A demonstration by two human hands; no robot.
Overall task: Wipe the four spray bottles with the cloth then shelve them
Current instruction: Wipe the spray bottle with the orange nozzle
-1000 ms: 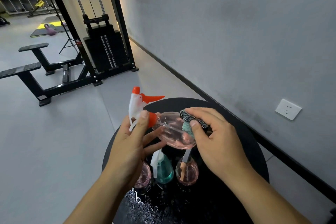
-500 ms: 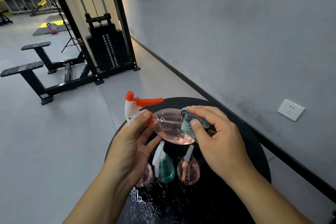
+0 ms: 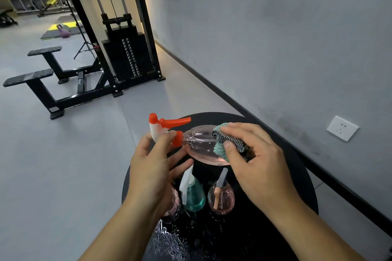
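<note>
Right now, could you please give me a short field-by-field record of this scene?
held bottle: clear pink plastic spray bottle with orange trigger, tipped sideways above the round black table
left hand: grips its neck
right hand: presses teal and checked cloth against its body
standing on table: teal bottle, two pink bottles, one partly hidden
table front: wet

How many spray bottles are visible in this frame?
4. The orange-trigger bottle is in the left hand; the teal bottle, a pink bottle and another pink one, half-hidden, stand on the black table.
</note>
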